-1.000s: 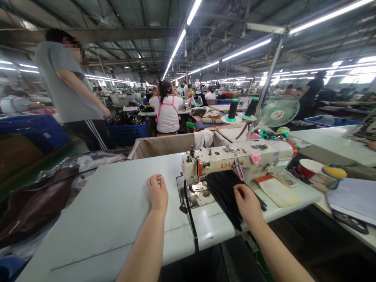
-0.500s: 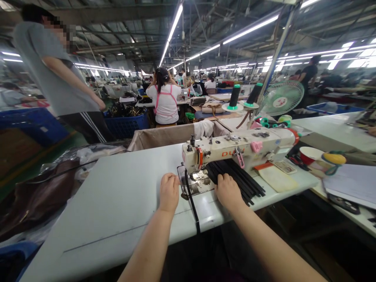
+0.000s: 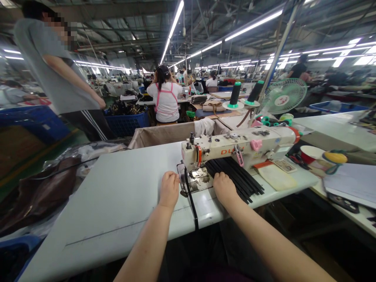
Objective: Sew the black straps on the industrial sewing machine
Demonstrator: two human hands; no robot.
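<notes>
- The left hand lies knuckles up on the table, fingers curled under at the left edge of the needle plate; I cannot tell whether they pinch anything, since the tips are hidden beneath the hand
- Just right of that hand runs a black strap, coming from under the presser foot, crossing the table edge and hanging over it; the hand is close beside the strap, but contact cannot be made out
- The right hand rests palm down on the far side of the strap, fingers bent and pressing on the near end of a bundle of black strips; whether it grips them or only rests on them I cannot tell
- The strips fan out to the right from beneath that hand, lying flat under the arm of the sewing machine
- The machine stands just beyond both hands, its head over the needle plate between them
- Further right of the right hand, past the strips, lies a tan sheet; beyond it a red bowl and a yellow object, well apart from the hand
- Behind the machine stand two thread cones and a fan
- Far left of the left hand a person in a grey shirt stands by blue crates; straight ahead another person sits facing away
</notes>
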